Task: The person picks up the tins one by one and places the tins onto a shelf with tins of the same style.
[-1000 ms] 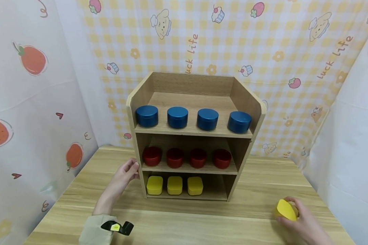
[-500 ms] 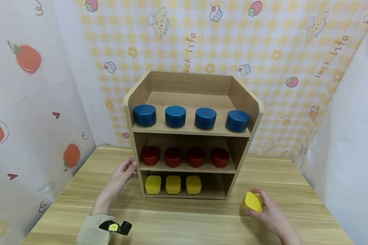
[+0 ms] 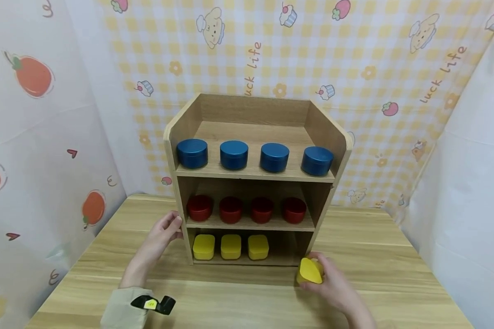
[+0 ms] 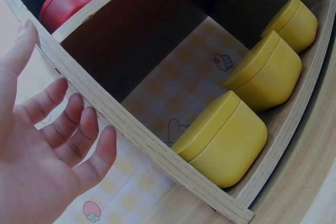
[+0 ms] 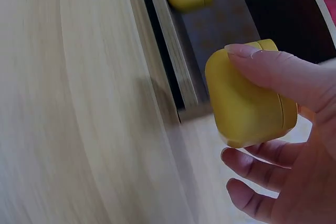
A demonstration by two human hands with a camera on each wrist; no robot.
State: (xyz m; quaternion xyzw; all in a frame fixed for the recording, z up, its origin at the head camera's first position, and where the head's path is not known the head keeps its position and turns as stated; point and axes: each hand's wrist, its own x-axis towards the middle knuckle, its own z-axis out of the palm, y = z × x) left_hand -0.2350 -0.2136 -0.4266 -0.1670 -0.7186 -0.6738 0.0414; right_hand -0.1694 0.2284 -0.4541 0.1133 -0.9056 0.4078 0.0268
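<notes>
A wooden shelf unit (image 3: pixel 255 174) with three levels stands on the table. My right hand (image 3: pixel 332 285) grips a yellow square tin with rounded corners (image 3: pixel 310 270), tilted, by the lower right corner of the shelf. In the right wrist view the thumb lies across one side of the held tin (image 5: pixel 241 103) and fingers are beneath it. My left hand (image 3: pixel 163 233) is at the shelf's left side, fingers loosely bent; the thumb appears to touch its edge in the left wrist view. On the bottom level, yellow tins (image 3: pixel 231 246) sit in a row towards the left.
Several red round tins (image 3: pixel 231 210) line the middle level, and several blue round tins (image 3: pixel 234 155) line the top level. The bottom level's right part is bare wood. Patterned cloth (image 3: pixel 247 55) hangs behind, with white cloth (image 3: pixel 469 183) on the right.
My right hand has carried the yellow tin leftwards from the table's right side to the shelf's lower right corner. My left hand stays at the shelf's side. The head view has shifted slightly.
</notes>
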